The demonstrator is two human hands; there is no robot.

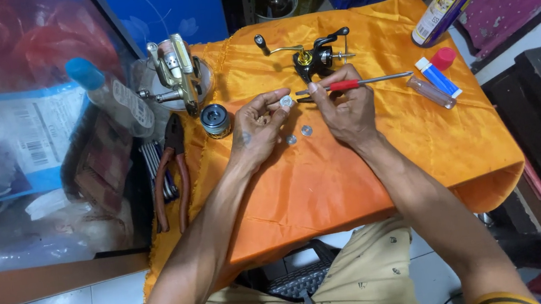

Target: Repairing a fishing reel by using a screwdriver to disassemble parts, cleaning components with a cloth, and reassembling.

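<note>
- Now my left hand [259,125] pinches a small silver disc [286,101] at the fingertips, raised off the orange cloth [328,179] so I can reach it.
- My right hand [346,111] grips the red-handled screwdriver [354,83], tip at the disc.
- Two washers [299,134] lie below, kept close; the black reel [314,55] waits behind.

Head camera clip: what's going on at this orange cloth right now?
A person sits at a table covered with an orange cloth, working on small fishing-reel parts. The left hand pinches a small round silver part at its fingertips. The right hand holds a red-handled screwdriver with its tip pointed toward that part. Two more small silver discs lie on the cloth between the hands. A black spinning reel sits just behind, a spool and pliers to the left.
</note>
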